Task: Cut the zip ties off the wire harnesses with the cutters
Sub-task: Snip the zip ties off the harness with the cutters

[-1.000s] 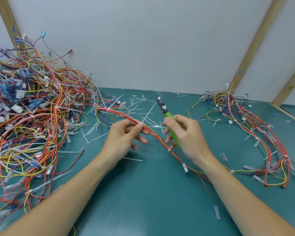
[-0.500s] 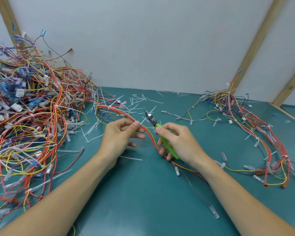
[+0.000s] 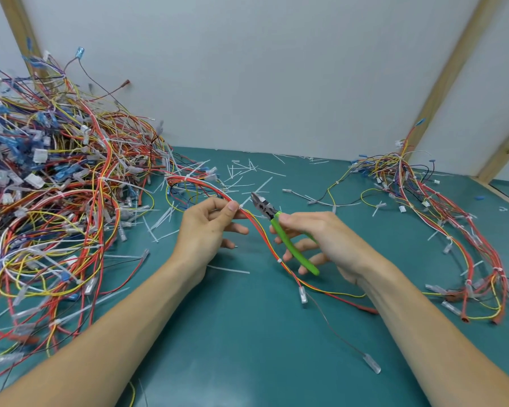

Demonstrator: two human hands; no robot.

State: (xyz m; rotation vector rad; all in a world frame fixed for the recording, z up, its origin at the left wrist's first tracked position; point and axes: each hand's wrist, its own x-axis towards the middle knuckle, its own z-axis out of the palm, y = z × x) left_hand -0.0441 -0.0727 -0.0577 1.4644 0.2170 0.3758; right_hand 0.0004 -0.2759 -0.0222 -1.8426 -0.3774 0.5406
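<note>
cutters (image 3: 265, 207) now nearer zip tie (image 3: 241, 206), right hand (image 3: 321, 239) gripping

green-handled cutters (image 3: 272, 216), jaws beside white zip tie (image 3: 241, 206)

The cutters (image 3: 279, 227) have a dull grey metal head and handles sleeved in bright green plastic with a slight sheen. The wires (image 3: 259, 230) wear smooth plastic insulation in red, orange and yellow. A zip tie (image 3: 241, 206) round them looks like pale, translucent plastic, as do the cut-off strips (image 3: 247, 177) scattered behind. Clear soft-looking plastic sleeves (image 3: 302, 294) cover the wire ends. The worktop (image 3: 247, 333) is a smooth teal mat with a matt finish. The wall (image 3: 247, 69) is flat, matt white, crossed by bare light wooden battens (image 3: 444, 80).
</note>
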